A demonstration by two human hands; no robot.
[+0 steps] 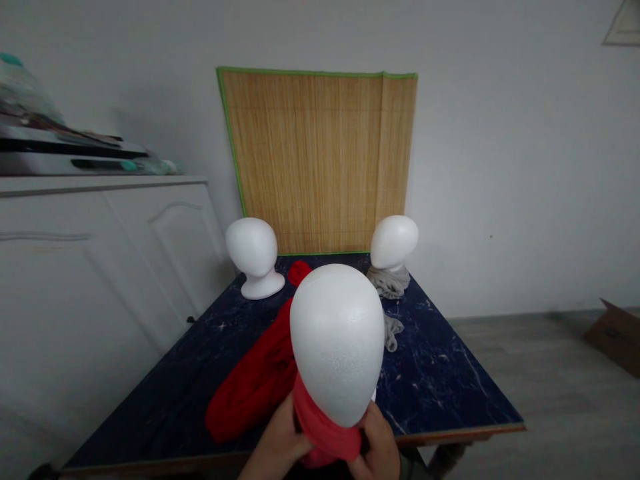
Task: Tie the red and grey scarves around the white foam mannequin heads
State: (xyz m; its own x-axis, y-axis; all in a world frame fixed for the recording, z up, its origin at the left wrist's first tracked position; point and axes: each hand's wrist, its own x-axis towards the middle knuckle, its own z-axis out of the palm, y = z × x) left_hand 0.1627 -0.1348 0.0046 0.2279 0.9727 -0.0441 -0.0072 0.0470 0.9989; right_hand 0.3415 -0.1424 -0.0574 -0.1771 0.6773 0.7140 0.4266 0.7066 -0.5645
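- Coral-red cloth [334, 439], soft and finely textured, sits low at the front of the picture, wrapped around the lower part of the white front head [337, 340], just under its chin
- Left hand [286, 437] is closed on the cloth's left side, thumb lying towards the middle; some fingers are hidden by the folds
- Right hand [376, 440] grips the cloth at its right side, digits bent inwards, the fingertips partly out of sight
- Handling, as I judge it: the cloth should be light, limp and probably a little stretchy, hard to damage; best held by its edges at both sides, with thumb and fingers pinching the folds
- The front head looks like foam: light, stiff, easily dented and apt to tip or turn if the cloth is pulled unevenly; its smooth egg-shaped crown may be slippery, so the neck seems the surer hold
- Two similar pale heads, the left rear head [253, 245] on a flared round base and the right rear head [395, 240] above crumpled grey cloth [389, 283], stand farther back
- Deep red cloth [253, 387] lies in a long, thick, gathered loop left of the front head
- Dark blue marble-patterned worktop [445, 380] looks glossy, with a brownish edge; behind it hangs a ribbed bamboo mat [325, 160] with green binding
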